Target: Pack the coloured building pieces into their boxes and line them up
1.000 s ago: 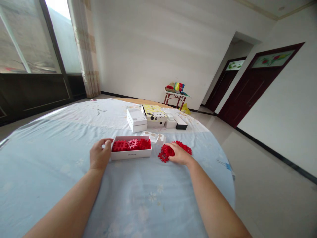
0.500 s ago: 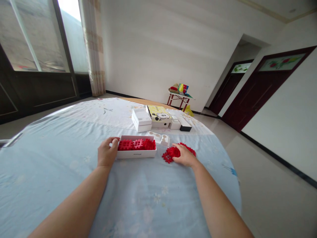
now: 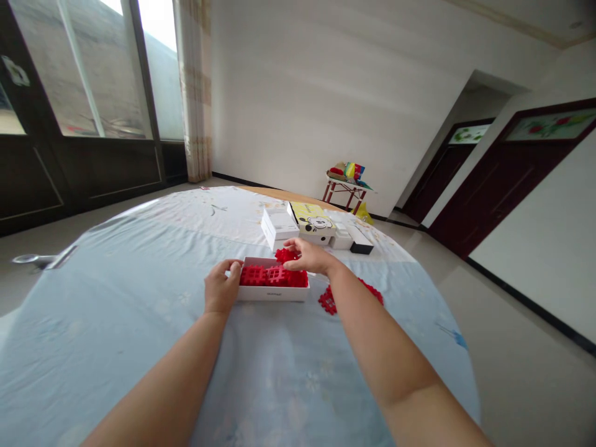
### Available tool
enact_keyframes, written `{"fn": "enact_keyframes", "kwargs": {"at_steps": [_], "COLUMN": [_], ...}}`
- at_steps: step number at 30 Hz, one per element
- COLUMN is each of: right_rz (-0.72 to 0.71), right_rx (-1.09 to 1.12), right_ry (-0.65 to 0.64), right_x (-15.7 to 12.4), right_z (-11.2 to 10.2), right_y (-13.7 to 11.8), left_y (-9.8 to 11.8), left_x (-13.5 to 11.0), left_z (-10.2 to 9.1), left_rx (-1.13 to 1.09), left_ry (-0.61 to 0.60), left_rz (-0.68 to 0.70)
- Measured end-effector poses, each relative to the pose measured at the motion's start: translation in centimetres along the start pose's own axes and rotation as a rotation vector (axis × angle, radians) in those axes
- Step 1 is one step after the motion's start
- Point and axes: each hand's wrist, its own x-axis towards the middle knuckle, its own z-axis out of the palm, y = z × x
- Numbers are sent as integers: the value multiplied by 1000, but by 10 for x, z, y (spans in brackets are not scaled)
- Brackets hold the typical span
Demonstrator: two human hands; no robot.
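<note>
A white open box (image 3: pixel 274 294) sits on the cloth-covered table, filled with red plastic lattice building pieces (image 3: pixel 254 275). My left hand (image 3: pixel 222 287) grips the box's left end, thumb at the rim. Above the box's right part, my right hand (image 3: pixel 307 256) pinches a red building piece (image 3: pixel 285 255). More loose red pieces (image 3: pixel 328 302) lie on the table to the right of the box, partly hidden by my right forearm.
Behind the box stand a white box (image 3: pixel 279 228), a yellow and white cartoon box (image 3: pixel 313 220), a small white box (image 3: pixel 341 238) and a black-and-white box (image 3: pixel 361 241). A light blue floral cloth (image 3: pixel 279 360) covers the round table. A small side table (image 3: pixel 347 184) stands by the wall.
My right hand has moved left and up from the loose pile to over the box, carrying a red building piece. My left hand stays on the box. The whole view has shifted slightly.
</note>
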Motion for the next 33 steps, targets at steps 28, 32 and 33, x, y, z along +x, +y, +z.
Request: {"fn": "enact_keyframes", "kwargs": {"at_steps": [28,32,33], "right_rz": [-169,-89,-61], "right_rx": [-302,-387,-429], "right_ry": [-47,75,76], "right_x": [54,48,45], "right_z": [39,33,32], "right_y": [-21,-18,-18], "left_y": [0,-2,-2], "left_x": [-1,-1,-1], "left_z": [2,2,3], "left_rx": [17,4,3], "left_ry": [6,4,4], "left_rz": [115,107,107]}}
